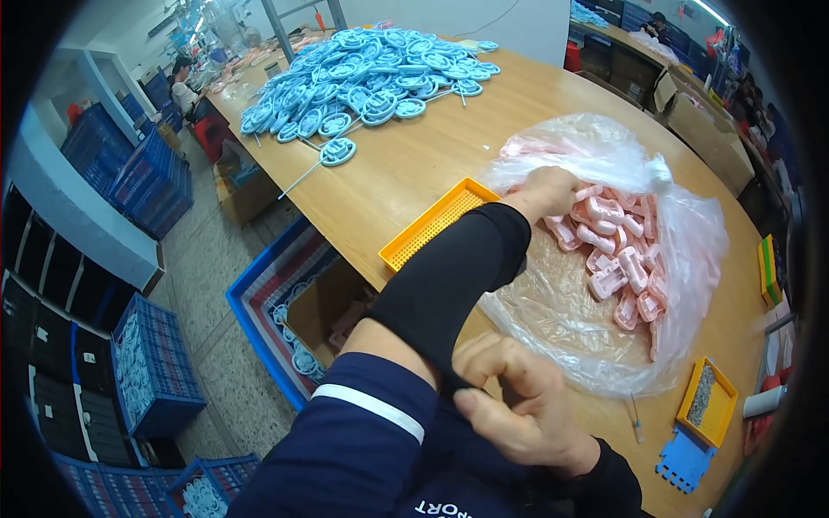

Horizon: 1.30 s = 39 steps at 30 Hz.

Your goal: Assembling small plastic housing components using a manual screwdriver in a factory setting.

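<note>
My left arm reaches across the table's near edge, with a black arm sleeve [449, 276] covering the forearm. My left hand [549, 192] is over the pink plastic parts [609, 233], which lie heaped in an open clear plastic bag [553, 319]. Its fingers are mostly hidden, so I cannot tell whether they hold a part. Closer to me, my right hand [518, 401] pinches the elbow end of the black sleeve between thumb and fingers. Bare skin shows between that sleeve and the navy cuff with a white stripe.
A yellow perforated tray [432, 231] sits beside my left forearm. Light blue oval plastic pieces [371, 78] are piled at the table's far end. At right are a yellow tray of small metal pieces [706, 401] and a blue plate [686, 459]. A blue crate [259, 324] stands below the left edge.
</note>
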{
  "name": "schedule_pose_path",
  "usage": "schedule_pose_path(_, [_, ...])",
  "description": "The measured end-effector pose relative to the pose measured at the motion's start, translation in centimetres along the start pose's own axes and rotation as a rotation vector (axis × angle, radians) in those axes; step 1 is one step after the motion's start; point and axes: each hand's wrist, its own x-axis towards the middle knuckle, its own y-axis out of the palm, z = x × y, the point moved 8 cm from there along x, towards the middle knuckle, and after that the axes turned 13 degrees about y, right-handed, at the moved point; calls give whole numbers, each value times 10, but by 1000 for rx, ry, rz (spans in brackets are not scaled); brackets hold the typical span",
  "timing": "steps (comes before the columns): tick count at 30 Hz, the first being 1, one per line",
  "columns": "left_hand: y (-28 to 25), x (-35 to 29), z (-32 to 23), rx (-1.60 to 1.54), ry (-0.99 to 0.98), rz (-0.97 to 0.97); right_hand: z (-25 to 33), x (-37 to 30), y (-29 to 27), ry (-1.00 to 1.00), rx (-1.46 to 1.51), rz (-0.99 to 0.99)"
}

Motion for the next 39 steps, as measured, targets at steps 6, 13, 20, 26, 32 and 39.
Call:
schedule_pose_path(6, [-32,-17,54,122,-60,12,-43,-15,34,660,446,369])
schedule_pose_path(13, [-40,-30,84,271,-97,11,40,21,36,18,-80,396])
schedule_pose_path(20, [-14,-17,76,461,35,109,61,48,91,-297,-505,200])
schedule_pose_path(26, [-101,-6,137,61,-335,-593,35,-7,58,-167,-323,226])
schedule_pose_path(32, [-149,-30,192,-674,-553,-1203,-51,5,47,9,-167,-1])
schedule_pose_path(39, [-180,-35,171,-1122,-619,-1316,-67,14,79,430,318,422])
